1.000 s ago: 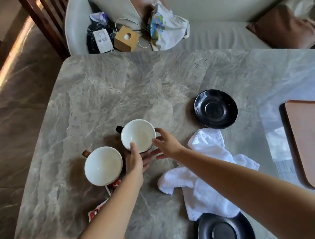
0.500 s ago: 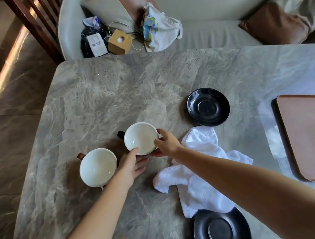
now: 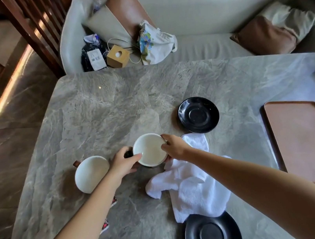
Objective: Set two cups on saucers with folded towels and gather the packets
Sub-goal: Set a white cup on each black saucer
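Two white cups stand on the grey marble table (image 3: 93,113). My left hand (image 3: 123,162) grips the left rim and dark handle of the nearer-centre cup (image 3: 150,149), and my right hand (image 3: 174,146) pinches its right rim. The other cup (image 3: 92,173), with a brown handle, sits to the left, untouched. A crumpled white towel (image 3: 192,188) lies just right of the held cup. One black saucer (image 3: 198,114) sits beyond the towel, a second black saucer (image 3: 213,234) at the near edge. Red-and-white packets (image 3: 105,224) peek out from under my left forearm.
A brown tray (image 3: 309,142) lies at the right of the table. Behind the table a pale sofa (image 3: 199,21) holds cushions, a tote bag (image 3: 155,43), a wooden tissue box (image 3: 117,56) and a dark bag. Wooden slats stand at the back left.
Both hands closed in on the centre cup: the left moved from its near side to the handle side, the right took the right rim. The cup shifted slightly right toward the towel.
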The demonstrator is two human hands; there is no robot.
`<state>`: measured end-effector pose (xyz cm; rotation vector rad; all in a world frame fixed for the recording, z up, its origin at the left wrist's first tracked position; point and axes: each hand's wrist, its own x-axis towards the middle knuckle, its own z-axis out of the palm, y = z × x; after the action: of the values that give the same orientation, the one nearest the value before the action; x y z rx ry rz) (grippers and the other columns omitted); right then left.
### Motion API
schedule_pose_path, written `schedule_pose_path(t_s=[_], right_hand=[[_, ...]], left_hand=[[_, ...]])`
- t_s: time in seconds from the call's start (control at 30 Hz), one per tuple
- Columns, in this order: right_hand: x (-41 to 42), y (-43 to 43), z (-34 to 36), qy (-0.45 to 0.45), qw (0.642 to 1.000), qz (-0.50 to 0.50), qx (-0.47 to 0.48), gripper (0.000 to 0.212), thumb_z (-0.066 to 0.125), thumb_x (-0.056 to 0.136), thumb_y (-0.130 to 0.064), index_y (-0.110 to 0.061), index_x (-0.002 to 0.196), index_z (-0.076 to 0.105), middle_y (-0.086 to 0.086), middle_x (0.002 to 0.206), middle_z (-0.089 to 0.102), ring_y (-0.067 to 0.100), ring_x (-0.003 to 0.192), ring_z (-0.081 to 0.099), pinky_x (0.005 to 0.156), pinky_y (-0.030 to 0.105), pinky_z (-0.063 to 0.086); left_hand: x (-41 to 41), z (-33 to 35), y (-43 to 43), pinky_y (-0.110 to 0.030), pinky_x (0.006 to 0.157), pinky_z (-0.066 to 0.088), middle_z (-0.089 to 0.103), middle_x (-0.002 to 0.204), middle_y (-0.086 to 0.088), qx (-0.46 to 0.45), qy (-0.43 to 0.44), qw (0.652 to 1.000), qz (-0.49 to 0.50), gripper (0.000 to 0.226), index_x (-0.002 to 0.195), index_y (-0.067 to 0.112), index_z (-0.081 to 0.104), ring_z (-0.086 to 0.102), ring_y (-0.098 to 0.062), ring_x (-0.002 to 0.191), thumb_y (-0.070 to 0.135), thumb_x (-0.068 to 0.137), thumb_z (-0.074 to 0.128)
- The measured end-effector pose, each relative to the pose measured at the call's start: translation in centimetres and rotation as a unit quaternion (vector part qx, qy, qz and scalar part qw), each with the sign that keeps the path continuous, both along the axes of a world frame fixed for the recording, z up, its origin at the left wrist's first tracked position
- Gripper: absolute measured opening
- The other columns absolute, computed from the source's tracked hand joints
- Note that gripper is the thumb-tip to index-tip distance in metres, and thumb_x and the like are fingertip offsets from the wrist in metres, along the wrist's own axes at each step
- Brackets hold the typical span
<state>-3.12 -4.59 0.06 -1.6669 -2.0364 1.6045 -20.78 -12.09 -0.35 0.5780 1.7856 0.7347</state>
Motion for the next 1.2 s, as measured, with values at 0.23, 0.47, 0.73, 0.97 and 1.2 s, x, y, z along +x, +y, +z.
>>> schedule_pose_path(t_s=[0.23, 0.47, 0.73, 0.97, 1.2], right_hand=[[5.2, 2.4, 0.4, -0.018, 0.992, -0.094, 0.079, 0.030, 0.044, 0.086, -0.013, -0.014, 0.113, 0.056, 0.005, 0.093, 0.059, 0.027, 0.064, 0.060, 0.057, 0.035, 0.052], [9.8, 6.1, -0.4, 0.018, 0.969, -0.219, 0.114, 0.023, 0.041, 0.090, -0.014, -0.010, 0.102, 0.060, 0.006, 0.084, 0.061, 0.032, 0.075, 0.064, 0.075, 0.054, 0.054], [12.5, 9.4, -2.8, 0.031, 0.954, -0.287, 0.084, 0.028, 0.038, 0.095, -0.020, -0.015, 0.116, 0.055, 0.002, 0.090, 0.060, 0.026, 0.065, 0.062, 0.078, 0.054, 0.053], [13.2, 11.3, -3.9, 0.035, 0.948, -0.299, 0.103, 0.025, 0.039, 0.093, -0.020, -0.015, 0.108, 0.058, -0.002, 0.079, 0.058, 0.025, 0.055, 0.062, 0.065, 0.043, 0.054], [13.2, 11.3, -4.3, 0.043, 0.948, -0.296, 0.109, 0.026, 0.040, 0.093, -0.022, -0.021, 0.112, 0.059, 0.000, 0.079, 0.063, 0.023, 0.054, 0.065, 0.060, 0.034, 0.052]], left_hand=[[3.5, 1.6, 2.6, -0.024, 0.066, 0.057, 0.067, 0.096, -0.002, 0.014, -0.034, 0.992, -0.117, 0.024, 0.095, 0.008, 0.064, 0.066, -0.010, 0.080, 0.031, 0.089, 0.060], [9.3, 2.1, 9.9, -0.023, 0.062, 0.055, 0.061, 0.085, -0.009, 0.071, -0.036, 0.993, -0.088, 0.012, 0.081, 0.011, 0.057, 0.060, -0.011, 0.071, 0.019, 0.090, 0.060], [12.5, -0.4, 16.5, -0.042, 0.084, 0.057, 0.066, 0.101, -0.016, 0.080, 0.021, 0.992, -0.096, 0.017, 0.094, 0.010, 0.059, 0.067, -0.028, 0.089, 0.021, 0.084, 0.066], [13.8, -2.4, 18.5, -0.043, 0.083, 0.056, 0.065, 0.106, -0.020, 0.081, 0.059, 0.991, -0.085, 0.023, 0.104, 0.005, 0.059, 0.065, -0.029, 0.091, 0.019, 0.086, 0.063], [14.1, -2.6, 18.3, -0.045, 0.084, 0.056, 0.062, 0.100, -0.011, 0.098, 0.070, 0.989, -0.090, 0.024, 0.107, 0.006, 0.059, 0.064, -0.026, 0.091, 0.019, 0.088, 0.060]])
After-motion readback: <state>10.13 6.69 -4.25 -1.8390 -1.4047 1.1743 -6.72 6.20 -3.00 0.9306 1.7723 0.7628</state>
